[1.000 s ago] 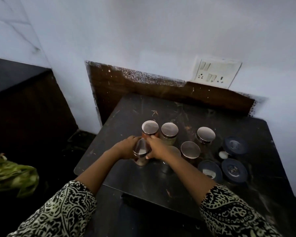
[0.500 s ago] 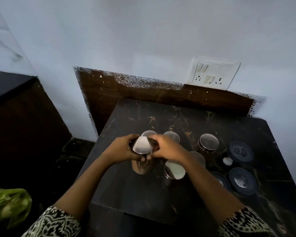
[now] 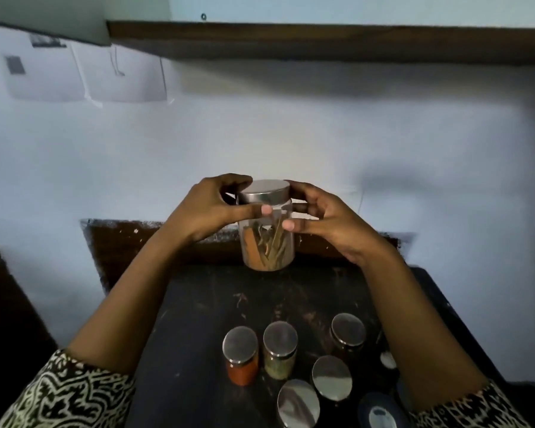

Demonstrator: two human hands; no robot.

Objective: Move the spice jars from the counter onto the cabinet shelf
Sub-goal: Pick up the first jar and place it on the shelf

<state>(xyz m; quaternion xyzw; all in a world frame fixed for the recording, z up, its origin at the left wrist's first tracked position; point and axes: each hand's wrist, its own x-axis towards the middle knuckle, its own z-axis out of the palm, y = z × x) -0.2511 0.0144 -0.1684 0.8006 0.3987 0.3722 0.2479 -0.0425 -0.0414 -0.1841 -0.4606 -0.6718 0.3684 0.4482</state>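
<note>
A clear glass spice jar (image 3: 267,245) with a steel lid, holding cinnamon sticks and leaves, is up in the air above the dark counter (image 3: 198,319). My left hand (image 3: 210,208) grips it from the left just under the lid, and my right hand (image 3: 328,223) grips it from the right. Below, several steel-lidded jars stand on the counter: one with red powder (image 3: 241,355), one with greenish spice (image 3: 280,350), a dark one (image 3: 348,335), and two nearer ones (image 3: 331,378), (image 3: 297,403). A dark wooden shelf edge (image 3: 322,35) runs along the wall high above.
Dark-lidded containers (image 3: 379,410) sit at the counter's lower right, partly behind my right arm. A brown backsplash (image 3: 121,242) lines the counter's far edge. Papers (image 3: 84,75) hang on the wall at the upper left. A lower dark surface lies to the left.
Both hands have lifted the cinnamon jar off the counter to well above it. The view has tilted upward, bringing the shelf edge into sight.
</note>
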